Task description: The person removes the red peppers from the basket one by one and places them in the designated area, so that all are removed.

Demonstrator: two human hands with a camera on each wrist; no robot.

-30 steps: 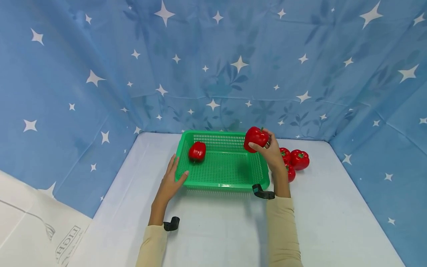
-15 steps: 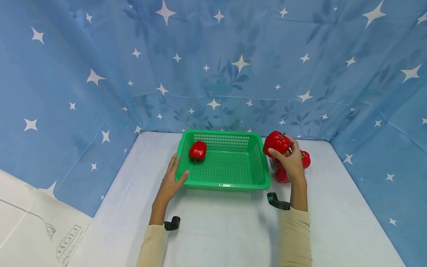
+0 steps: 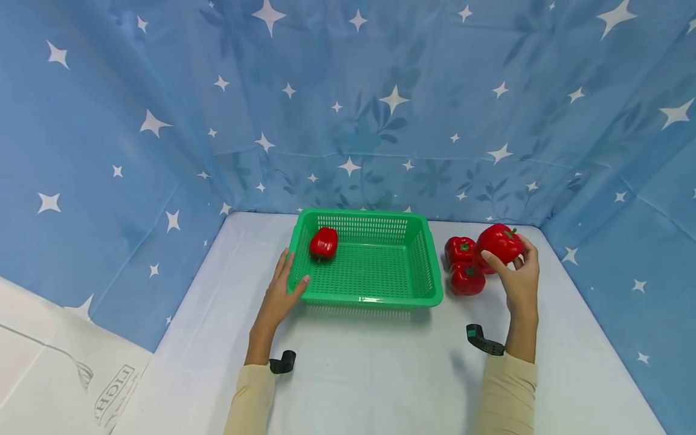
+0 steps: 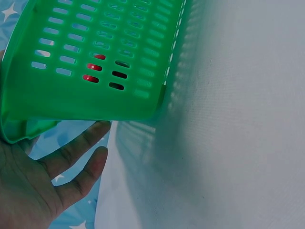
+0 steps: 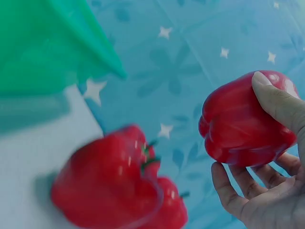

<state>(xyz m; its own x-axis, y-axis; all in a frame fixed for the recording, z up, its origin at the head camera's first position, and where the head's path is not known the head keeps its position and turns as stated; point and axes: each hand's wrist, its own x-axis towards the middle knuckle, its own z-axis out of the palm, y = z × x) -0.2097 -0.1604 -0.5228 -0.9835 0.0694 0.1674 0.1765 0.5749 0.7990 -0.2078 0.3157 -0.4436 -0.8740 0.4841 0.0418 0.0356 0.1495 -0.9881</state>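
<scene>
Raised at the right of the head view, a red bell pepper (image 3: 499, 243) is held by my right hand (image 3: 523, 278). In the right wrist view, the thumb lies over the held pepper (image 5: 250, 119) and the fingers curl beneath. My left hand (image 3: 278, 297) rests at the left end of the green basket (image 3: 370, 300), fingers fairly straight and spread along the rim. The left wrist view shows the left fingers (image 4: 78, 145) just beyond the basket's wall (image 4: 86, 100). Another red bell pepper (image 3: 323, 244) lies inside the basket, toward its left end.
Right of the basket, bell peppers (image 3: 466, 279) sit together on the white table (image 3: 375, 368), one partly hidden behind the held one. Blue star-patterned cloth (image 3: 348, 109) hangs close behind the table and along its sides. A white printed surface (image 3: 54, 362) lies at the lower left.
My right hand has carried the held pepper rightward from above the basket's right end to over the pepper group. My left hand stays at the basket.
</scene>
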